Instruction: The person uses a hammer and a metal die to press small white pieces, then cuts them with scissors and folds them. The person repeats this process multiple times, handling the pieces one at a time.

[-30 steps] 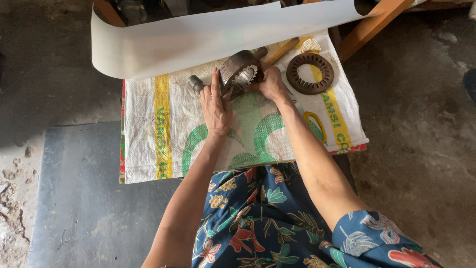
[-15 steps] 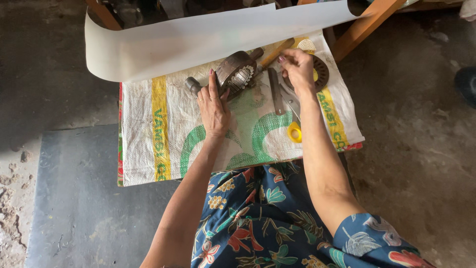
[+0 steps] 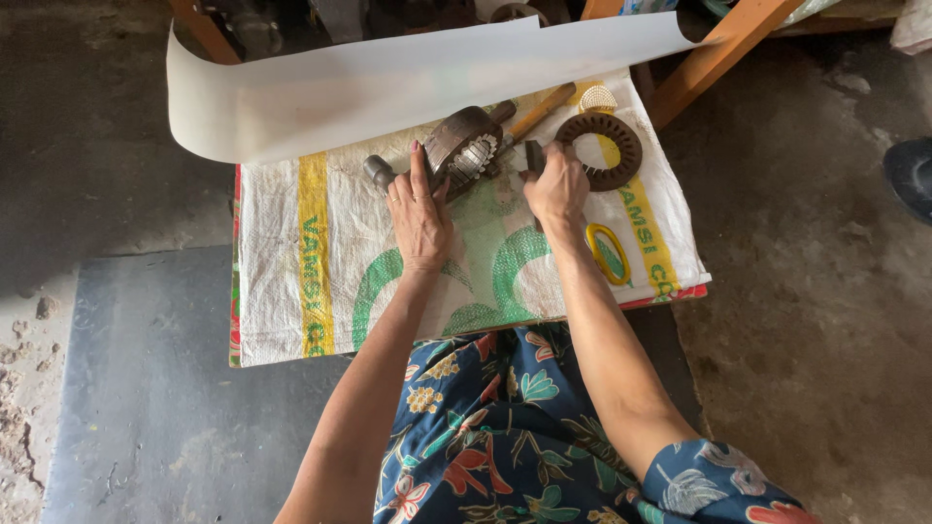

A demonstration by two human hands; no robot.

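A curled sheet of white paper arches across the top of the frame, its lower edge lifted clear of the woven plastic sack spread as a work mat, likely to keep grime off the surface beneath. Just left of centre, the left hand lies flat, fingers together and stretched forward, fingertips pressing against a rusty toothed motor part, seemingly to keep it from rolling; a short dark shaft end sticks out beside the thumb. Right of centre, the right hand is curled shut around a small dark tool, its shape mostly hidden. Beyond lie a wooden handle and a toothed metal ring, with a yellow loop nearer the sack's right edge.
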